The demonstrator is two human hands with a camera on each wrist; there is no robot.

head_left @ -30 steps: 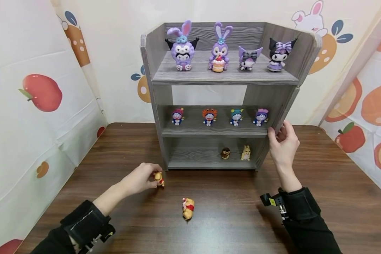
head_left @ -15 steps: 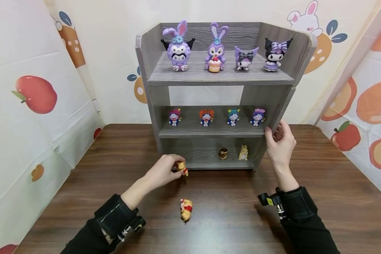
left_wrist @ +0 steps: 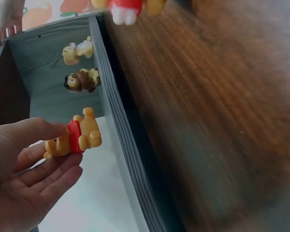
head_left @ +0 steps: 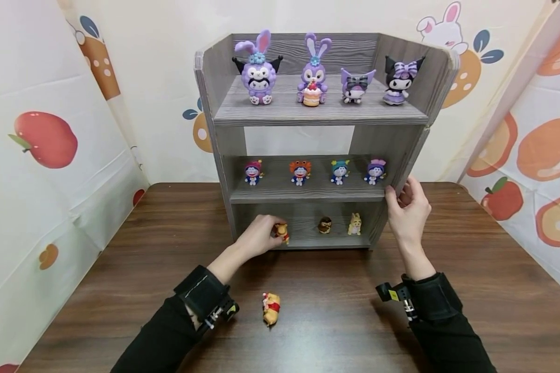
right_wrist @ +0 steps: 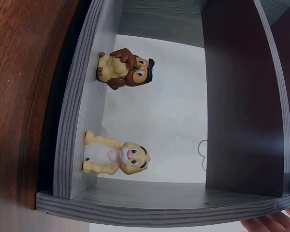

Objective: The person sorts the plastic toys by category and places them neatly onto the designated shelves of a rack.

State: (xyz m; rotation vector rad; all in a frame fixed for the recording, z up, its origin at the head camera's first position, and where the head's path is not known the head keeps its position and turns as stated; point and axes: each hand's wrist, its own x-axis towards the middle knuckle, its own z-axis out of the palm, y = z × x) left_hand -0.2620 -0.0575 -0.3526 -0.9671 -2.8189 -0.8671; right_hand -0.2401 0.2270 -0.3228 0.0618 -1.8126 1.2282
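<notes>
My left hand pinches a small yellow bear figurine in a red shirt between thumb and fingers. The bear is at the left part of the bottom shelf board, feet toward the board; whether they touch it I cannot tell. To its right on that board stand a brown owl figurine and a pale yellow rabbit figurine. My right hand grips the right side panel of the grey wooden shelf, thumb at its front edge, fingers outside. Another bear figurine lies on the table.
Several small blue figurines in coloured hats, one of them a crab-hat figurine, line the middle shelf. Larger purple figurines, including a rabbit with a cake, stand on top. The brown table extends in front; printed cloth hangs around it.
My left hand has carried the bear rightward and away from me, from the table beside the shelf into the bottom compartment. My right hand keeps its grip on the side panel.
</notes>
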